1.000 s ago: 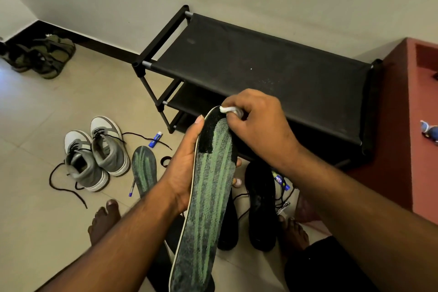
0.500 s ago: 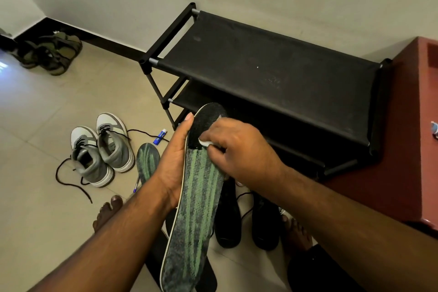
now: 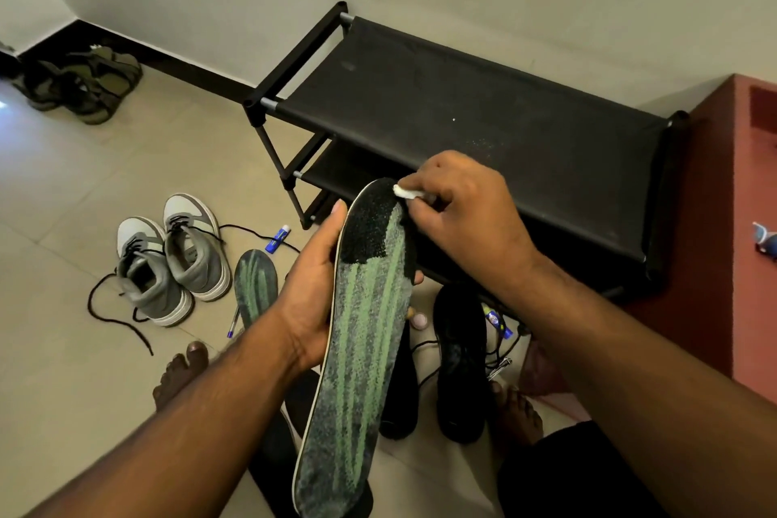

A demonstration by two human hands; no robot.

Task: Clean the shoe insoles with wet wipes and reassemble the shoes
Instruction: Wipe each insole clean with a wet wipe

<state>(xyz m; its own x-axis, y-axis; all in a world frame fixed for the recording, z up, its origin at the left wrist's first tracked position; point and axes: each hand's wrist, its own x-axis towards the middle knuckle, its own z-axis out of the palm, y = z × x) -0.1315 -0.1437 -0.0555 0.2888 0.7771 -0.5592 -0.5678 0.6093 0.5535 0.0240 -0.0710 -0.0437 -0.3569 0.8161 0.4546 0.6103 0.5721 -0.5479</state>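
The right hand (image 3: pixel 458 214), pinching a wet wipe (image 3: pixel 405 191), has returned from mid-sole to the insole (image 3: pixel 361 332) tip at 12 o'clock, while the left hand (image 3: pixel 311 290) grips its 9 o'clock edge (bracing it against wiping), second insole (image 3: pixel 255 286) floored at 9.

Left forearm enters from lower left, angled up and right. Left hand (image 3: pixel 313 299) wraps insole (image 3: pixel 361 332) near mid-length from left edge: thumb extended along left rim, pointing up; fingers curled behind, one tip showing at right edge. Right forearm enters from lower right, angled up and left, wrist bent. Right hand (image 3: pixel 462 208) knuckles up, fingers curled, pinches small white wipe (image 3: pixel 405 192) against upper right rim of insole. Bare feet below, toes forward.
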